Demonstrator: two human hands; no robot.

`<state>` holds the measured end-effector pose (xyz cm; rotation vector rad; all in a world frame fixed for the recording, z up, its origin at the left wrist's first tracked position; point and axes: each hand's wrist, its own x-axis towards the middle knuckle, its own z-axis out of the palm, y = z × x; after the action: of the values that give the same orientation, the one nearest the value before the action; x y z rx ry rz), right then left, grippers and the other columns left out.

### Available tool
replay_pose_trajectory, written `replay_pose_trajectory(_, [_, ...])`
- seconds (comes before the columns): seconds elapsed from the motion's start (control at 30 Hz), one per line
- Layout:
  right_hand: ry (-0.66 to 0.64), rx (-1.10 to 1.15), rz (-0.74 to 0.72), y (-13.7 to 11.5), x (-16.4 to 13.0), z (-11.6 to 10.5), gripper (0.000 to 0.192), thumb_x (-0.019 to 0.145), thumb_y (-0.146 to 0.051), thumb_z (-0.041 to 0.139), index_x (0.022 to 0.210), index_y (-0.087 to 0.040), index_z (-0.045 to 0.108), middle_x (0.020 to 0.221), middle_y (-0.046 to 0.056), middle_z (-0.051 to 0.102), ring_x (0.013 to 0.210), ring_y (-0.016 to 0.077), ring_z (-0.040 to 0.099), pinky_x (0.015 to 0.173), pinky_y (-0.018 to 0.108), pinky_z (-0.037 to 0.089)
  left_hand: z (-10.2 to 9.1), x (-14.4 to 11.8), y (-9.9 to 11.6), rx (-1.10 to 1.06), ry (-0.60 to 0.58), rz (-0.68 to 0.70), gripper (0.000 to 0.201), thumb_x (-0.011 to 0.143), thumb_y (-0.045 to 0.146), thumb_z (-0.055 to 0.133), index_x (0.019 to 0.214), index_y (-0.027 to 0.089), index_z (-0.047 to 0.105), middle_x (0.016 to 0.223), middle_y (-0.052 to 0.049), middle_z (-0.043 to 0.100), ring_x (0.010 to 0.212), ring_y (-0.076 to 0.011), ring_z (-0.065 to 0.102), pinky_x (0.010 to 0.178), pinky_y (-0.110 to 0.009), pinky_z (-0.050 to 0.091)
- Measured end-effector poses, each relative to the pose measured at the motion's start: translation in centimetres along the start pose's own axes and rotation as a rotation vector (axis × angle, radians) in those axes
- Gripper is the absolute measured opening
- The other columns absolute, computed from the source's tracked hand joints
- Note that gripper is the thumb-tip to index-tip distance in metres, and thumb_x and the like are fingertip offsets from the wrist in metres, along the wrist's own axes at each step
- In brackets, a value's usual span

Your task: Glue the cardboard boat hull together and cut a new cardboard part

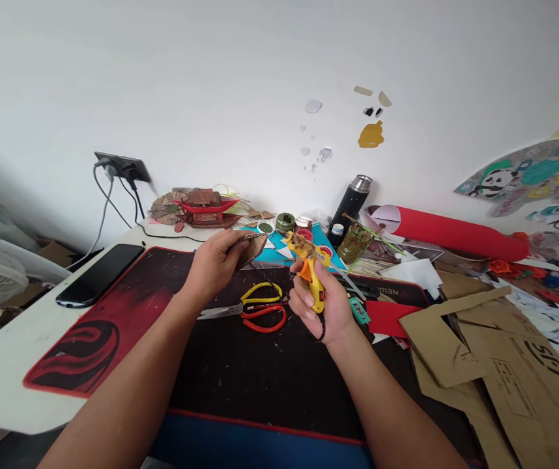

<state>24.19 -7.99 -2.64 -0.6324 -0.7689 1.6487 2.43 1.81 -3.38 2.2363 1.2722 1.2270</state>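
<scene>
One stained yellow glue gun [316,288], right fingers [301,297] clasping it, left fingers [234,253] pinching cardboard [255,249].

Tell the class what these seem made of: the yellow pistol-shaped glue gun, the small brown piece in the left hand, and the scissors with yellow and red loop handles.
Glue gun: likely plastic, smooth with a slight sheen, stained brown in front.
Brown piece: probably corrugated cardboard, matt, with a ridged edge.
Scissors: apparently metal blades, grey and shiny; loops perhaps plastic, being brightly coloured.
</scene>
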Motion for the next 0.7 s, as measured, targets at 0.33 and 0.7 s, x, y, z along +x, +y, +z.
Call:
replay_pose_trajectory(0.33, [0.107,-0.164,-0.142,0.0,0.3,0.0,0.044,0.088,-0.061,0.077,0.084,-0.018,0.069,0.044,-0.009,0.047,0.031,0.0063,0.038,0.034,0.019,0.027,-0.1,0.1,0.4,-0.164,0.000,-0.088,0.032,0.097,0.039,0.059,0.111,0.024,0.083,0.105,-0.005,0.082,0.099,-0.0278,0.072,0.089,-0.034,0.052])
replay_pose_trajectory(0.7, [0.140,-0.309,-0.156,0.5,-0.3,0.4,0.049,0.088,-0.066,0.075,0.081,-0.018,0.071,0.042,-0.005,0.052,0.030,0.0093,0.043,0.033,0.021,0.031,-0.4,-0.1,0.8,-0.671,-0.141,-0.240,0.045,0.084,0.063,0.081,0.101,0.022,0.084,0.092,-0.008,0.080,0.088,-0.0272,0.071,0.081,-0.037,0.056])
